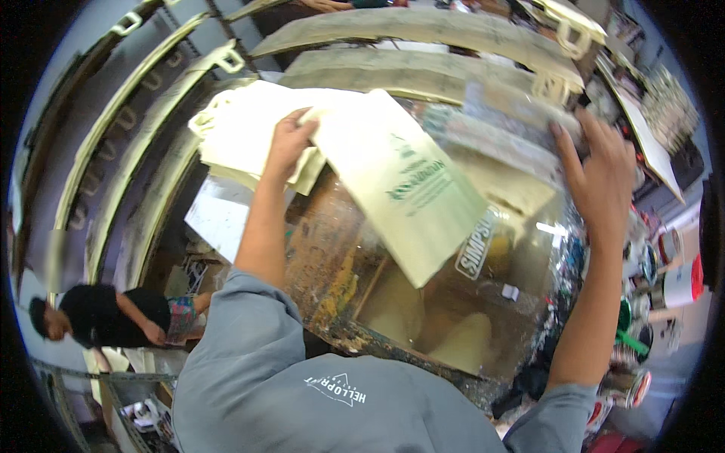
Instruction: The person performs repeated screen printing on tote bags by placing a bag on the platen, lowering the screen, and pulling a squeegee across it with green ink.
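Observation:
My left hand (289, 145) pinches the corner of a flat cream bag (411, 200) with green print on it. The bag slants down to the right over a paint-stained work table (332, 257) with a glossy, see-through surface. To the left of it lies a stack of similar cream bags (238, 121). At the right, my right hand (600, 174) grips the edge of a raised frame (513, 140) that looks like a printing screen. Motion blurs that frame and the fingertips on it. Below the frame, another pale cream piece (521, 196) lies on the table.
Long curved racks (408, 64) hold rows of cream bags at the back and left. Paint cans (676, 287) crowd the right side. A person in black (124, 317) is at the lower left, near a metal shelf (143, 408). White sheets (219, 215) lie beside the table.

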Demonstrator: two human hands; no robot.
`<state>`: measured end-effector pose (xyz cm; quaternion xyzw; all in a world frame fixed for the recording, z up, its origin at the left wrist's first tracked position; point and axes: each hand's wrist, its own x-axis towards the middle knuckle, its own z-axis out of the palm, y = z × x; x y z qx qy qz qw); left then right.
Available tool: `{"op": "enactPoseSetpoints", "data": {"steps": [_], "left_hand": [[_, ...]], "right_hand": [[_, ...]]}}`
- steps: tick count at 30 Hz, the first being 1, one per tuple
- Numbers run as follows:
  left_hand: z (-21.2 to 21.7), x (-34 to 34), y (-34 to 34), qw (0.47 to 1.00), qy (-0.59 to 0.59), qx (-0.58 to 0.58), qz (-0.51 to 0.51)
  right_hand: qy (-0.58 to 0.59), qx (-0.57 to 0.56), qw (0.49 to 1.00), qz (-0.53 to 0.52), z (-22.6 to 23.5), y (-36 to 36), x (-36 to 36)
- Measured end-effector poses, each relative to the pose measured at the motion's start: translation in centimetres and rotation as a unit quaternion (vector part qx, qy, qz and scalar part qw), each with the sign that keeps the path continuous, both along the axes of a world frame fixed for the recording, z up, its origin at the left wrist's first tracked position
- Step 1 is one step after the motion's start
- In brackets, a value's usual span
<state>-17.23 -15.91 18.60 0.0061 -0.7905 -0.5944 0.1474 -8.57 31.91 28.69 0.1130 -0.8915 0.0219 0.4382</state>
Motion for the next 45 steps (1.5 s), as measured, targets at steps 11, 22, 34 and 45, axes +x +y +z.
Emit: {"op": "enactPoseSetpoints", "data": {"steps": [11, 22, 34, 45], "left_hand": [[2.0, 14.4, -40.2, 0.911, 0.093, 0.062, 0.397], [-7.8, -2.3, -4.1, 0.832, 0.11, -0.535, 0.101], [-7.7, -9.2, -5.4, 0.709, 0.011, -0.705, 0.006], [-15.7, 7.4, 25.5, 0.873, 0.057, -0.408, -0.26]], "right_hand": [[-0.041, -0.023, 0.998, -0.03, 0.4, -0.9, 0.5], [-0.061, -0.014, 0.997, -0.051, 0.9, 0.1, -0.5], [-0.054, -0.035, 0.997, -0.031, 0.7, -0.4, -0.1], [-0.054, -0.007, 0.998, 0.008, 0.4, 0.7, -0.9]]}}
